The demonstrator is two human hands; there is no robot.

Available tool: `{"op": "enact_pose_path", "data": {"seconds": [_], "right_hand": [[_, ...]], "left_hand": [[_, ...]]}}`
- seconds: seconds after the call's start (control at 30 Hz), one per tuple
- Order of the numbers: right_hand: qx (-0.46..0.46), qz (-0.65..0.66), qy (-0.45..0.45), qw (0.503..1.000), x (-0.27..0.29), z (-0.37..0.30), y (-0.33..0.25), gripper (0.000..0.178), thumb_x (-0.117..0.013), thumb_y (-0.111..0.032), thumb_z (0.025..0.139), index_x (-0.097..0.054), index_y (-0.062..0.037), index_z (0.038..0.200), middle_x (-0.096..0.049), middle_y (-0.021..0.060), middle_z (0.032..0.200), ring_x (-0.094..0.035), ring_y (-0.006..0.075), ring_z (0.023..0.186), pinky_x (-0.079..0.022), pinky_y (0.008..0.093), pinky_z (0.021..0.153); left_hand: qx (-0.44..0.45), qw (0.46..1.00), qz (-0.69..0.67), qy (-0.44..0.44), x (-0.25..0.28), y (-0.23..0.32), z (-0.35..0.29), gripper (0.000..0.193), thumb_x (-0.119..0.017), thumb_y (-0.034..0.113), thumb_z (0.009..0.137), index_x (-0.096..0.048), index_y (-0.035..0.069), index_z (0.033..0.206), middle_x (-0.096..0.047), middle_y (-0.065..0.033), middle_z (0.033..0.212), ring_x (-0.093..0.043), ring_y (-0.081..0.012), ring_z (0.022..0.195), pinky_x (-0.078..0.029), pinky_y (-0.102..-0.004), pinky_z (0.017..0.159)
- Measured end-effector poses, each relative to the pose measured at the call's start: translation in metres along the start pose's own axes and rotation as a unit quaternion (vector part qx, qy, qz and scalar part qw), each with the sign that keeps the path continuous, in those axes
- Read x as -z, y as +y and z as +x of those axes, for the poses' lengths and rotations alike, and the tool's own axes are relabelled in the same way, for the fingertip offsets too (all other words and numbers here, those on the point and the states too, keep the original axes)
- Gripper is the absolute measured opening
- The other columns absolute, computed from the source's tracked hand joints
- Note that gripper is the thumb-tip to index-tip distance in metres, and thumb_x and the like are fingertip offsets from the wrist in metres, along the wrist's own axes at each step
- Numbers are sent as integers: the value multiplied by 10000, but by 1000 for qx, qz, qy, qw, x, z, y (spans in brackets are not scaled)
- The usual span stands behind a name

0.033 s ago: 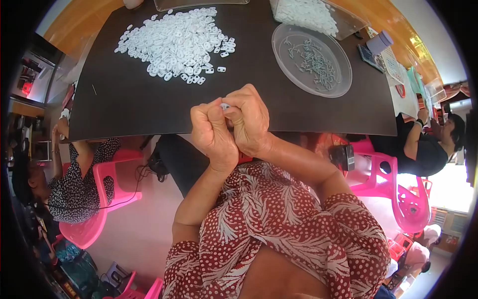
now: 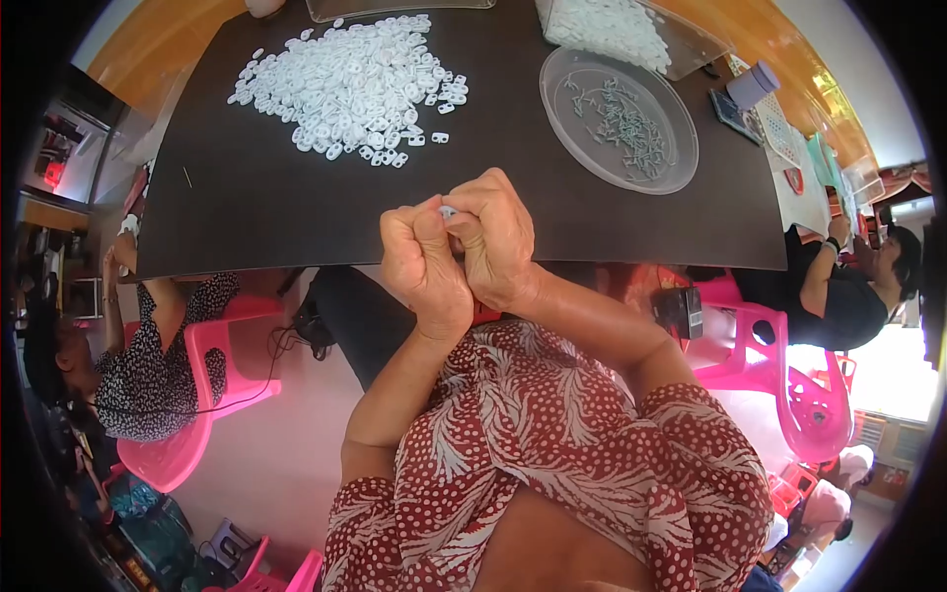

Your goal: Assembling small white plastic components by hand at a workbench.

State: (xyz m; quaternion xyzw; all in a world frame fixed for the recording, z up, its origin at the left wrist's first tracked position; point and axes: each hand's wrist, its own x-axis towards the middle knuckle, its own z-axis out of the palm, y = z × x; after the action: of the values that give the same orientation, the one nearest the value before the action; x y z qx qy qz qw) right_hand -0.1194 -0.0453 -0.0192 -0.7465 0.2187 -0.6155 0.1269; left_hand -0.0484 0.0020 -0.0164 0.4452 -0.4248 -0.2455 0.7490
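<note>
Above the table's near edge, my left hand (image 2: pixel 426 259) and my right hand (image 2: pixel 496 235) press together, fingers closed. Between their thumbs and fingertips shows a bit of a small white plastic piece (image 2: pixel 448 211); the fingers cover most of it. A heap of small white oval pieces with holes (image 2: pixel 350 89) lies on the dark table (image 2: pixel 296 222), beyond my hands to the left. To the far right, a round clear plastic tray (image 2: pixel 577 148) holds many thin greyish metal pins (image 2: pixel 626 123).
Behind the tray, a clear container (image 2: pixel 691 49) is filled with white pieces. A phone (image 2: pixel 735 116) and a lilac-capped cup (image 2: pixel 752 86) stand right. A thin pin (image 2: pixel 186 178) lies at left. People sit on both sides, near pink chairs (image 2: pixel 197 395).
</note>
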Motion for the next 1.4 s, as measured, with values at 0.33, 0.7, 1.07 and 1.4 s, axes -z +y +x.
{"op": "enact_pose_path", "data": {"seconds": [0.33,0.7,1.07,1.4], "right_hand": [[-166,-58,-58,983,45,32,23,121,-661,-27,737,-614,-19,849,-589,122,804,-568,282,739,-457,359,651],[-146,-398,12,906,180,221,140,161,-616,-82,791,-662,-22,933,-644,131,774,-614,145,722,-478,290,657],[-47,-483,-28,874,205,238,240,182,-543,-135,782,-659,-7,840,-618,195,719,-609,263,673,-478,401,619],[-15,-379,-72,923,175,164,166,134,-594,-151,723,-685,-96,805,-652,136,739,-625,318,713,-485,408,639]], "left_hand": [[-146,954,242,-98,1,-27,47,90,-578,14,850,-626,10,927,-600,-82,758,-560,-212,642,-452,-276,596],[-422,666,506,-349,-11,-61,105,39,-567,58,635,-531,58,650,-475,-73,697,-457,-238,748,-394,-355,714],[-367,704,448,-411,-19,-50,122,170,-581,-68,575,-489,61,637,-491,-88,658,-491,-250,716,-428,-337,690],[-382,673,485,-407,-13,-50,121,183,-577,-70,593,-507,49,713,-475,-113,735,-479,-272,762,-415,-356,693]]}}
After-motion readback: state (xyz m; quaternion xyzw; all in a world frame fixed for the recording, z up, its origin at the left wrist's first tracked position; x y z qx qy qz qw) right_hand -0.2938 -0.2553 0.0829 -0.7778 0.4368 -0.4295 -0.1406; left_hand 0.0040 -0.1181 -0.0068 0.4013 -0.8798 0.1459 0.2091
